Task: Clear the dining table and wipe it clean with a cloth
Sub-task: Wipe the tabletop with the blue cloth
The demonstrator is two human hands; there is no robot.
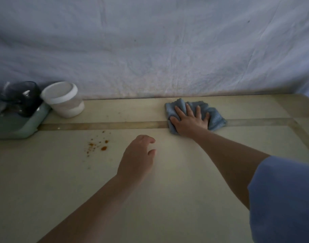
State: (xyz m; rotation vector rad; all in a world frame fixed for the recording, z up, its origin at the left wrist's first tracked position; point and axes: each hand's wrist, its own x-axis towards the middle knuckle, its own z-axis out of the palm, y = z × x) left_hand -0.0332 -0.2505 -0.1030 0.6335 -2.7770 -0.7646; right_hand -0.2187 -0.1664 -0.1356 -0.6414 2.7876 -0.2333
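Note:
A crumpled blue cloth [215, 118] lies on the cream dining table [167, 199] near its far edge, right of centre. My right hand [189, 121] presses flat on the cloth with fingers spread. My left hand [138, 156] hovers over the table's middle, fingers loosely curled, holding nothing. Orange-brown crumbs and stains [98, 145] dot the table left of my left hand.
At the far left a pale green tray [25, 128] holds a dark glass [26, 97] and clear glassware. A white lidded cup [64, 99] stands beside the tray. A wrinkled white sheet [150, 50] hangs behind the table. A darker inlay strip [106, 125] crosses the tabletop.

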